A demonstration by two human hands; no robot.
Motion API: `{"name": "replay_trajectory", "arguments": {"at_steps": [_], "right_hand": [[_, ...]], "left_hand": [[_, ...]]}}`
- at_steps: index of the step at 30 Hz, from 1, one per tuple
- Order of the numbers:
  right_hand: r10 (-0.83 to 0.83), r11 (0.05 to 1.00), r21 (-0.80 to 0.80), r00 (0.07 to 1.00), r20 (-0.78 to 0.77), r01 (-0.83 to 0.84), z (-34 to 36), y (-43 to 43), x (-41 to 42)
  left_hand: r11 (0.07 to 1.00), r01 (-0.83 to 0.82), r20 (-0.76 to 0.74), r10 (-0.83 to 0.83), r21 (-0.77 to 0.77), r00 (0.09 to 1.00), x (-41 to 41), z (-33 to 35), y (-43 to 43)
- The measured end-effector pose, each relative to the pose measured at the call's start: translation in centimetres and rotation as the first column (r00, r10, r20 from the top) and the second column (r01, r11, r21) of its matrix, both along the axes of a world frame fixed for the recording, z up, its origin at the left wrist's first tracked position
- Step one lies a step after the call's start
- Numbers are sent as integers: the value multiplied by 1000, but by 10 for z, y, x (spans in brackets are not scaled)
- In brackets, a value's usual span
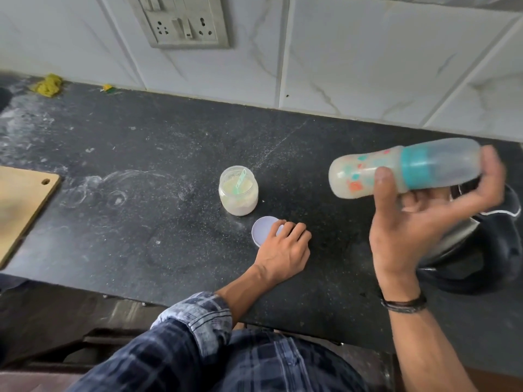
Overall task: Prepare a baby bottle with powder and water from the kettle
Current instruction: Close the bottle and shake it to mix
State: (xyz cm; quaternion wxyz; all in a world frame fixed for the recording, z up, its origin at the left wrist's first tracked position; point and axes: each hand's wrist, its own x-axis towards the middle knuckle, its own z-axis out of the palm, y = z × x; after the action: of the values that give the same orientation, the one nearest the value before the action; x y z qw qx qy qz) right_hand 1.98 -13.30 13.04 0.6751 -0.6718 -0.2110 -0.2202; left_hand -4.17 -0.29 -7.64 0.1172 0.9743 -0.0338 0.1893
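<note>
The right hand [418,222] is gripping the teal-collared plastic baby bottle [368,176] sideways above the black counter [169,154]; the left hand [283,247] is curling its fingers over a round white lid [263,226].

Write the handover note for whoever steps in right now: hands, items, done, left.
Right hand grips the capped bottle sideways above the counter, in front of the kettle.
Left hand touches the lid beside the open powder jar; grip unclear. Scoop stands in the jar.
Done: bottle holds a cloudy mix, cap on.
Left: probably finish mixing, set the bottle down, close the jar.
</note>
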Motion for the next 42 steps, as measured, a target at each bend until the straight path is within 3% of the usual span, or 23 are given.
{"name": "replay_trajectory", "arguments": {"at_steps": [4, 9, 13, 17, 21, 26, 30, 34, 38, 42], "right_hand": [[91, 978, -187, 996, -26, -94, -4, 1, 3], [13, 1000, -12, 998, 68, -12, 10, -1, 3], [97, 974, -205, 995, -18, -99, 0, -1, 5], [9, 1000, -2, 991, 137, -9, 12, 0, 1], [92, 981, -175, 995, 39, -84, 1, 2, 5], [-7, 1000, -26, 976, 220, 13, 16, -1, 4], [94, 977, -200, 993, 74, -78, -2, 0, 7], [-2, 1000, -8, 986, 166, 3, 13, -2, 4], [51, 985, -167, 997, 64, -40, -1, -1, 9], [-5, 1000, 12, 991, 133, 4, 12, -3, 3]], "left_hand": [[1000, 18, 14, -18, 4, 1000, -2, -1, 0], [1000, 3, -4, -3, 3, 1000, 0, 0, 0], [1000, 14, 5, -14, 8, 1000, -2, -2, 1], [1000, -3, 8, 3, 11, 1000, 1, 0, -1], [1000, 9, 23, -9, 5, 1000, -2, -2, 0], [1000, 2, 3, -2, 8, 1000, 0, 0, 0], [1000, 21, 11, -21, -7, 1000, -2, -2, 1], [1000, 8, -12, -8, 3, 1000, 0, 1, 0], [1000, 22, 1, -22, 2, 1000, -1, -3, 1], [1000, 12, -5, -12, -1, 1000, 0, -1, 0]]}}
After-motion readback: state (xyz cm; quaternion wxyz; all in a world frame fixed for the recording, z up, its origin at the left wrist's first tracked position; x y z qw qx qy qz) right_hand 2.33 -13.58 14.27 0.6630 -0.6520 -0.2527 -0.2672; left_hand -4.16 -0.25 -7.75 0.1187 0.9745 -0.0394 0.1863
